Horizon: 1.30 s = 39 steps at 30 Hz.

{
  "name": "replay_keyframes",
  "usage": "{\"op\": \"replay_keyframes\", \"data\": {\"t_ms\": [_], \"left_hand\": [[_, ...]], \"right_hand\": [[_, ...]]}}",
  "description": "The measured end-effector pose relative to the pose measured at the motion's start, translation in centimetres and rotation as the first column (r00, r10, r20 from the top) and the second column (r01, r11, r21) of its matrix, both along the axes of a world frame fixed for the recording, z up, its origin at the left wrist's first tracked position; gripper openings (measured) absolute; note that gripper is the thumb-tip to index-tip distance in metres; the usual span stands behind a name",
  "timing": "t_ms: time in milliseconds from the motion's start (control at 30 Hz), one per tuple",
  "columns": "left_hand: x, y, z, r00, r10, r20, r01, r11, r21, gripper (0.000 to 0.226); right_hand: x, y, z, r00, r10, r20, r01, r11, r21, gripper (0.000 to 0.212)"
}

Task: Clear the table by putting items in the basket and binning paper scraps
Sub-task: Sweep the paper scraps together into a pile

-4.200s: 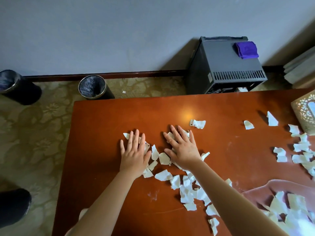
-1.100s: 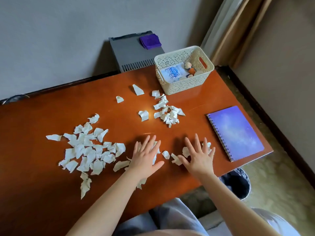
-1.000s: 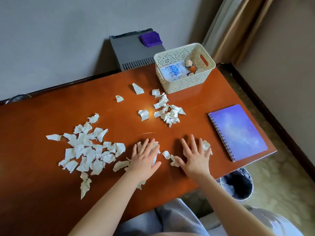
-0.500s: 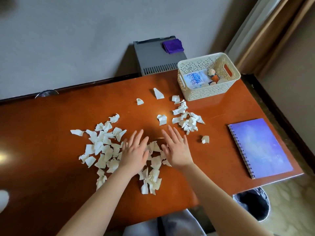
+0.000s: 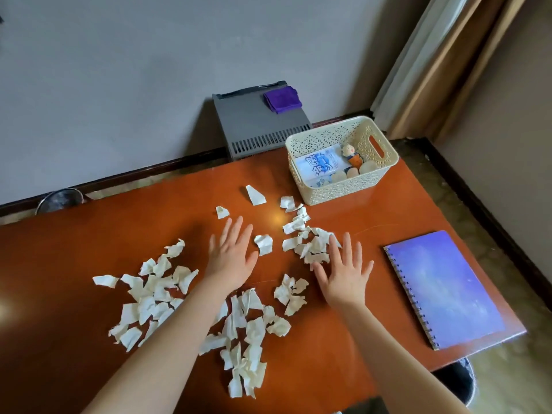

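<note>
The paper scraps are scattered over the middle of the tabletop in several groups. The largest heap is spread left of the left forearm, and a second heap is laid nearer the front edge, partly hidden under that forearm. A smaller cluster is strung from the front wall of the basket down to the right hand, and 1 lone scrap is seen between the 2 hands.

The left hand is held flat, palm down, its fingers straight and spread wide; nothing is gripped. The right hand is likewise flattened and empty, its fingers splayed, with the tips laid against the near edge of the smaller cluster. Whether the palms are pressed on the wood cannot be told.

The basket is set at the far right of the tabletop; a blue-printed packet and a small figurine are held in it. A purple spiral notebook is laid flat near the right edge, apart from the basket. A black-lined bin is seen on the floor below the near right corner. Behind the table a grey box is topped by a folded purple cloth.
</note>
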<state>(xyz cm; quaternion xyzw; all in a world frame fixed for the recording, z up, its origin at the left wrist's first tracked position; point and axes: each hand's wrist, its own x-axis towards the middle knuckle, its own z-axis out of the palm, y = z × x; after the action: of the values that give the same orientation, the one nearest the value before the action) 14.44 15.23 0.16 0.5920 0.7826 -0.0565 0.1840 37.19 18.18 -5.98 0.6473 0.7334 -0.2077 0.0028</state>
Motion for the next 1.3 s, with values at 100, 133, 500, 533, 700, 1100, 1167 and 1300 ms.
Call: {"op": "replay_keyframes", "data": {"t_ms": [100, 133, 500, 533, 700, 1100, 1167, 1300], "left_hand": [[0.0, 2.4, -0.3, 1.0, -0.024, -0.02, 0.023, 0.999, -0.035, 0.063], [-0.1, 3.3, -0.4, 0.999, -0.03, -0.019, 0.029, 0.999, -0.046, 0.063], [-3.4, 12.9, -2.7, 0.996, -0.083, 0.014, 0.084, 0.991, -0.109, 0.062], [-3.8, 13.1, -3.1, 0.997, -0.082, 0.011, 0.083, 0.989, -0.124, 0.062], [-5.6, 11.8, -4.6, 0.998, -0.055, 0.02, 0.058, 0.977, -0.207, 0.062], [-9.8, 2.9, -3.9, 0.994, 0.094, 0.06, -0.076, 0.967, -0.243, 0.055], [-10.0, 1.9, -3.3, 0.995, 0.096, 0.039, -0.085, 0.972, -0.219, 0.057], [-8.6, 0.8, -2.5, 0.997, 0.065, 0.03, -0.06, 0.988, -0.139, 0.058]], "right_hand": [[-0.6, 1.4, -0.9, 0.997, 0.059, -0.04, -0.059, 0.998, 0.013, 0.081], [-0.9, 2.0, -1.1, 0.994, 0.098, -0.054, -0.097, 0.995, 0.025, 0.079], [-5.7, 8.5, -1.6, 0.896, 0.385, -0.219, -0.333, 0.912, 0.242, 0.058], [-6.1, 9.0, -1.6, 0.884, 0.416, -0.214, -0.36, 0.897, 0.255, 0.059], [-7.7, 10.4, -2.4, 0.872, 0.476, -0.118, -0.452, 0.873, 0.183, 0.065], [-13.4, 4.5, -1.1, 0.728, 0.653, -0.21, -0.646, 0.755, 0.11, 0.066], [-13.4, 4.3, -0.4, 0.738, 0.639, -0.216, -0.626, 0.768, 0.136, 0.066], [-11.6, 4.6, 0.2, 0.817, 0.556, -0.154, -0.534, 0.829, 0.163, 0.067]]}}
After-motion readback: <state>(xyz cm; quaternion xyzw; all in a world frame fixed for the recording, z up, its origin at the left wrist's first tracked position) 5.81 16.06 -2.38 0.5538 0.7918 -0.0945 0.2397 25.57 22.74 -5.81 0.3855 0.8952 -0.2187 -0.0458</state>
